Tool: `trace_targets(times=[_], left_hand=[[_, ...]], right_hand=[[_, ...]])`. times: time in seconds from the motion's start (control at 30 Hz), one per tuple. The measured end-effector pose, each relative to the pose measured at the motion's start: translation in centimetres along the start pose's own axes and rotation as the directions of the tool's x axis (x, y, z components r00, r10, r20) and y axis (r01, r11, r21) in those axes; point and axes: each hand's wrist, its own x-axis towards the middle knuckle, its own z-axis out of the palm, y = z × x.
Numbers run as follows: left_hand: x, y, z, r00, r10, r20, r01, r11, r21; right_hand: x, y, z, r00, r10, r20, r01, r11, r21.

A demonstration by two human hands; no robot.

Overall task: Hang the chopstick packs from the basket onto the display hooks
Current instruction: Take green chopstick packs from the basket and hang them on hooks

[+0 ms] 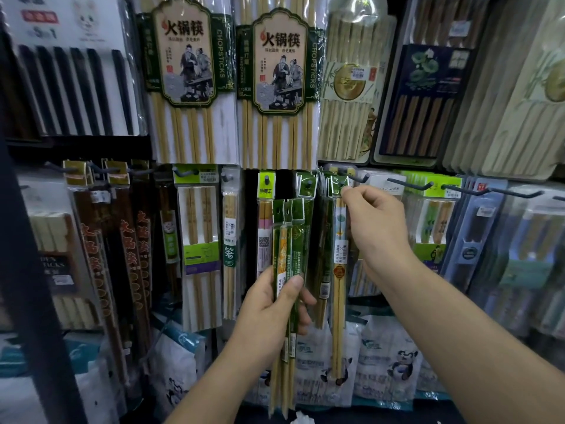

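Observation:
My left hand [272, 313] grips a bundle of green chopstick packs [289, 237] upright, low in the middle of the display. My right hand [374, 228] pinches the green header of one more chopstick pack [340, 270] at its top, right at a dark display hook [356, 176]. That pack hangs straight down in front of other green packs on the same hook. Whether its hole sits over the hook tip I cannot tell. The basket is out of view.
Rows of hanging chopstick packs fill the wall: large bamboo packs [186, 71] above, dark red ones [101, 255] at left, boxed sets [425, 99] upper right. Bare hook ends [409, 184] stick out to the right. White panda-print bags [388, 362] lie below. A dark post [27, 270] stands at left.

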Motion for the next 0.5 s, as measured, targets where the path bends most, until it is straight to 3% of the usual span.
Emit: trace_targets(times=[0.37, 0.5], left_hand=[[-0.8, 0.7, 0.6, 0.998, 0.051, 0.026, -0.051, 0.999, 0.005], [-0.8, 0.5, 0.8, 0.998, 0.059, 0.036, -0.059, 0.998, 0.002]], right_hand=[[-0.6, 1.7, -0.4, 0.992, -0.032, -0.118, 0.018, 0.993, -0.120], [-3.2, 0.5, -0.5, 0.999, -0.025, 0.034, 0.026, 0.999, -0.040]])
